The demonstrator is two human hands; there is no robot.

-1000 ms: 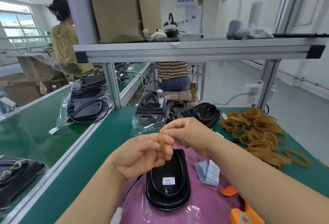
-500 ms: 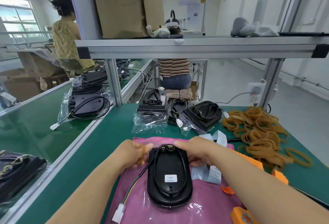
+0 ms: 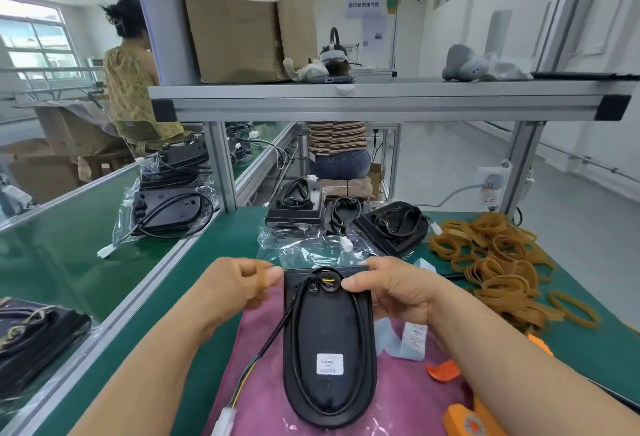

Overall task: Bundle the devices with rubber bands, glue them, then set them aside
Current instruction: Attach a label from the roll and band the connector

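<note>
A black device (image 3: pixel 329 342) is lying flat on a pink cloth (image 3: pixel 408 401) at the near middle of the green table (image 3: pixel 173 276). It is long, squared at its far end and rounded at its near end, with a raised oval centre. A white label (image 3: pixel 329 363) is sitting on its near half. A black cable (image 3: pixel 360 324) is running in a loop round the raised oval. It is leaving the device at the far left and trailing near and left, ending in coloured wires and a white connector (image 3: pixel 225 418).

The left hand (image 3: pixel 239 286) is sitting just left of the device's far corner, its fingers curled. It is pinching a tan rubber band (image 3: pixel 261 279) between thumb and fingers. The right hand (image 3: pixel 391 288) is gripping the device's far right corner, the thumb lying on top beside the cable and the fingers wrapping round the edge.

A pile of rubber bands (image 3: pixel 498 262) is lying on the table to the far right, well apart from the hands.

A second ago both hands were raised above the device, holding the band between them. Since then they have come down to the device's far end. The right hand has let go of the band and taken hold of the device, while the left is keeping the band.
</note>
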